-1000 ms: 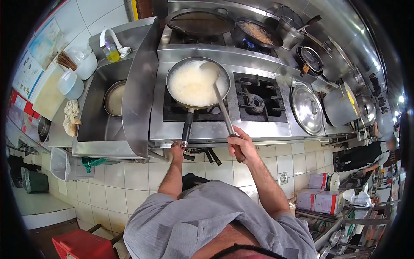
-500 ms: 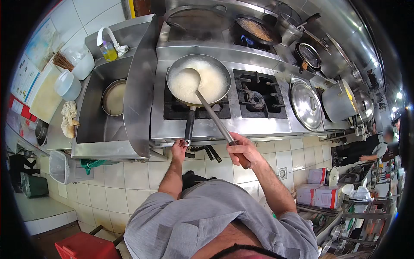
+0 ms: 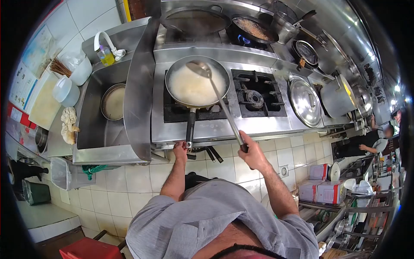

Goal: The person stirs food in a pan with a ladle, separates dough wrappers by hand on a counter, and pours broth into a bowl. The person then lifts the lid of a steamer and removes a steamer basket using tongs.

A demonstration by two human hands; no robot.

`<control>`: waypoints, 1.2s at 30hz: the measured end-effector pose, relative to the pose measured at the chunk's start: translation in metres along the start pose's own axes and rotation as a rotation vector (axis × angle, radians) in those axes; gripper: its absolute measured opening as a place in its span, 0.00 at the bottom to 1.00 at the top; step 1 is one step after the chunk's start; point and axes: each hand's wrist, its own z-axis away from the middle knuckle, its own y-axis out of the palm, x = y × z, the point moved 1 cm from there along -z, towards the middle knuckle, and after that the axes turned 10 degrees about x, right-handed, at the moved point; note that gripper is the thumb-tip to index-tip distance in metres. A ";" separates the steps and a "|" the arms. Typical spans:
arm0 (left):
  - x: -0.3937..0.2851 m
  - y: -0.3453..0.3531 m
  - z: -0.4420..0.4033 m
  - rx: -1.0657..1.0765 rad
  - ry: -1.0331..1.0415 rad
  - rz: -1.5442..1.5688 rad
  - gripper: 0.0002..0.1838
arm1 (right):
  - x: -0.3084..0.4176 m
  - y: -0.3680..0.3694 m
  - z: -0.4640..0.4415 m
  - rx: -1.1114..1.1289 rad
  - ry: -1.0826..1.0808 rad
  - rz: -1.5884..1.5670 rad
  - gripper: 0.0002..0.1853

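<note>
My right hand (image 3: 255, 154) is closed around the dark grip of a long-handled ladle (image 3: 225, 108). The ladle's bowl is tilted over the far part of a frying pan (image 3: 192, 105), above a pale, foamy liquid (image 3: 196, 86) that steams. This pan sits on the left front burner, its black handle (image 3: 190, 129) pointing toward me. My left hand (image 3: 180, 151) is at the stove's front edge, right beside the end of that handle. Its fingers are bent; whether they grip the handle's tip or a knob under the edge is hidden.
Right of the pan is a bare burner (image 3: 255, 99), then a large metal lid (image 3: 305, 102) and a tall pot (image 3: 340, 97). Behind, a pan of frying food (image 3: 252, 29) sits over a blue flame. A sink (image 3: 103, 129) holding a pot (image 3: 113, 102) is at left. Another person (image 3: 362, 140) stands far right.
The ladle's bowl has risen from the liquid and moved slightly farther back, tipping over. My right hand has shifted right and a little nearer to me. My left hand stays by the handle's end.
</note>
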 end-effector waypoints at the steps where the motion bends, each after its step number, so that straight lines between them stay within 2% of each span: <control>1: -0.001 0.004 0.003 -0.001 -0.002 -0.001 0.05 | -0.002 -0.004 -0.003 -0.044 0.012 0.060 0.34; 4: -0.002 0.005 0.002 -0.089 0.012 -0.102 0.05 | -0.003 -0.014 -0.011 -0.103 0.048 0.139 0.34; 6: -0.005 0.006 -0.003 -0.161 -0.172 -0.309 0.08 | -0.005 -0.016 -0.016 -0.106 0.056 0.142 0.35; 7: -0.004 0.005 -0.001 -0.156 -0.172 -0.309 0.08 | -0.004 -0.017 -0.016 -0.111 0.056 0.143 0.35; 9: -0.040 0.056 0.055 0.174 -0.582 -0.073 0.16 | 0.008 -0.013 -0.013 -0.056 0.101 -0.395 0.35; 10: -0.060 0.083 0.078 0.176 -0.586 -0.079 0.16 | 0.016 -0.012 -0.012 -0.062 0.102 -0.399 0.35; 12: -0.100 0.132 0.110 0.398 -0.604 0.098 0.21 | 0.030 -0.006 -0.007 0.010 0.093 -0.821 0.33; 14: -0.126 0.160 0.108 0.440 -0.597 0.054 0.20 | 0.035 -0.001 -0.004 0.046 0.101 -0.919 0.32; 16: -0.131 0.163 0.097 0.494 -0.582 0.014 0.19 | 0.038 0.005 -0.004 0.082 0.120 -1.107 0.33; 18: -0.129 0.163 0.083 0.605 -0.732 -0.082 0.15 | 0.040 0.012 -0.004 0.085 0.106 -1.157 0.33; 19: -0.124 0.161 0.079 0.553 -0.706 -0.096 0.10 | 0.042 0.018 -0.002 0.097 0.105 -1.139 0.34; 20: -0.123 0.163 0.082 0.555 -0.723 -0.113 0.10 | 0.045 0.025 0.000 0.110 0.106 -1.123 0.35; 22: -0.122 0.164 0.084 0.544 -0.606 -0.290 0.07 | 0.052 0.035 0.003 0.099 0.130 -1.090 0.38; 26: -0.121 0.155 0.086 0.584 -0.591 -0.271 0.09 | 0.052 0.054 0.013 0.100 0.111 -0.930 0.39; 28: -0.120 0.151 0.094 0.594 -0.591 -0.325 0.10 | 0.047 0.061 0.022 0.087 0.128 -0.678 0.38; 30: -0.120 0.150 0.101 0.604 -0.590 -0.378 0.11 | 0.044 0.062 0.036 0.058 0.096 -0.619 0.37; 33: -0.119 0.149 0.114 0.610 -0.601 -0.422 0.11 | 0.041 0.056 0.061 -0.130 0.103 -0.329 0.37; 36: -0.114 0.152 0.131 0.654 -0.654 -0.413 0.11 | 0.038 0.037 0.086 -0.235 0.170 -0.189 0.37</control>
